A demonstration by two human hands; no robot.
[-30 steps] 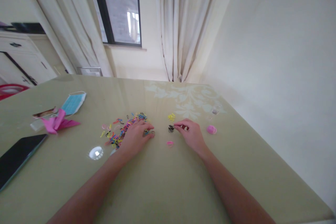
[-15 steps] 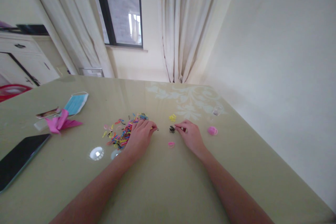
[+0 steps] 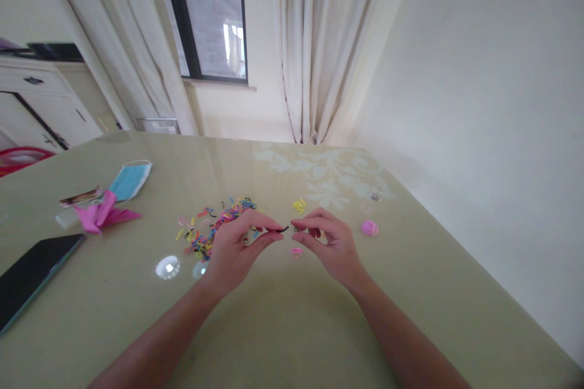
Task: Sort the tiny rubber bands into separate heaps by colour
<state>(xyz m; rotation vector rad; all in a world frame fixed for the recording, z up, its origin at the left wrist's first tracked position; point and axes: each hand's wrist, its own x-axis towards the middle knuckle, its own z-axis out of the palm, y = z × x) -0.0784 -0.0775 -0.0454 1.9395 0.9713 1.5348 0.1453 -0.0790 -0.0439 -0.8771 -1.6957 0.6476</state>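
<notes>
My left hand [image 3: 239, 243] pinches a small black rubber band [image 3: 285, 229] between thumb and forefinger, its end sticking out to the right. Facing it closely, my right hand [image 3: 331, 240] has thumb and forefinger slightly apart, with nothing plainly held between them. The small pile of black bands [image 3: 296, 229] is mostly hidden behind the right fingertips. Beyond them lies a little group of yellow bands [image 3: 299, 205], and nearer to me are a few pink bands [image 3: 296, 252]. A large heap of mixed coloured bands [image 3: 205, 237] is partly covered by my left hand.
To the right sit a pink round object [image 3: 370, 228] and a small clear item [image 3: 376, 196]. On the left are a phone [image 3: 39, 273], a pink folded paper shape [image 3: 104, 216] and a blue face mask [image 3: 131, 181]. The glossy table [image 3: 292, 328] runs alongside a wall.
My left hand has come off the mixed heap, turning and lifting rightward with the black rubber band. The right hand has shifted slightly left, its thumb and forefinger parting, so both fingertips are close together.
</notes>
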